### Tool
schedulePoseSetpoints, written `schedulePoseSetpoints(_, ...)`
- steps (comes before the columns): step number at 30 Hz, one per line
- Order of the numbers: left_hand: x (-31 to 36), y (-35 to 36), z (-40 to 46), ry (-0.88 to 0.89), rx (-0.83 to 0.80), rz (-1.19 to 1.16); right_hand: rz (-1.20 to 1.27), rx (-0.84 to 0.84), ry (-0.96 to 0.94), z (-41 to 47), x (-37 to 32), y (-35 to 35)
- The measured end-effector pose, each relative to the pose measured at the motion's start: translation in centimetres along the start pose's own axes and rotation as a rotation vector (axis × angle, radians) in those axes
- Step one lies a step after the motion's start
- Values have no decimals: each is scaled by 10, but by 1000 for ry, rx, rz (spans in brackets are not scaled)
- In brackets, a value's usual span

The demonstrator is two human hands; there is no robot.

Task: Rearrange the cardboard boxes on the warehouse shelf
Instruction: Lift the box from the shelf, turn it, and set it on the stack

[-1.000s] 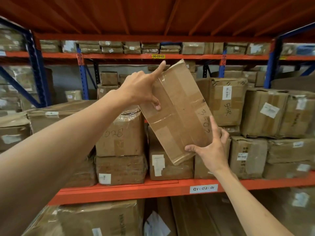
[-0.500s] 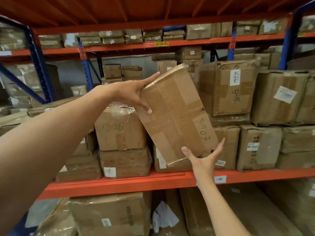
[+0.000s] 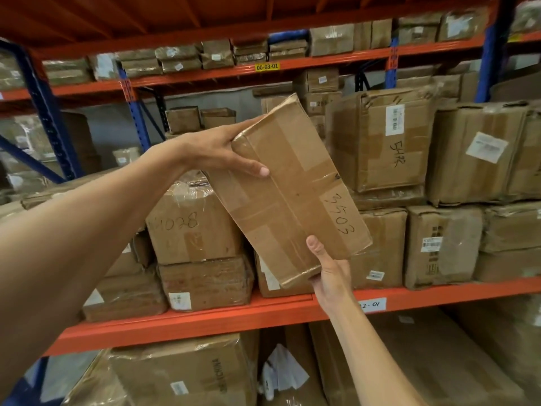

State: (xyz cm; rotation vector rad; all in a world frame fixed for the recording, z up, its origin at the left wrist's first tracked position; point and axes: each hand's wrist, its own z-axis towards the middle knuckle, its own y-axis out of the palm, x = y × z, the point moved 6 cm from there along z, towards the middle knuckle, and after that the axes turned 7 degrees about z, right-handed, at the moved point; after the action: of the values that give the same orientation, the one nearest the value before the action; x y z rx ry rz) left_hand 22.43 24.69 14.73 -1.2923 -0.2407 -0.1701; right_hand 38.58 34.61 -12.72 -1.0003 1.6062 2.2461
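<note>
Fingers of the left hand [image 3: 216, 150] curl round the upper left corner of the taped box marked 3503 [image 3: 292, 189], thumb pressed on its face; the right hand [image 3: 330, 272] cups the lower end at 5 o'clock — box tilted, held before the orange shelf [image 3: 205, 320] — its top toward 12 o'clock.

left hand [image 3: 216, 150]: bare, no glove | right hand [image 3: 329, 273]: bare | forearms: bare, sleeveless in view
</note>
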Motion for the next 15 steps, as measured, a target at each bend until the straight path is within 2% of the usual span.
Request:
schedulePoseSetpoints(4, 8, -15, -2, -13, 46, -9, -86, -10, -42, 6, -26, 8)
schedulePoseSetpoints(9, 13, -41, -14, 59, 128, -57, -176, -68, -168, 15, -68, 32)
schedulePoseSetpoints(11, -1, -51, -25, 65, 212, -142, -248, -136, -241, 26, -97, 50)
schedulePoseSetpoints(15, -43, -43, -55, 81, 437, -437, -542, -301, -325, 50, -148, 101)
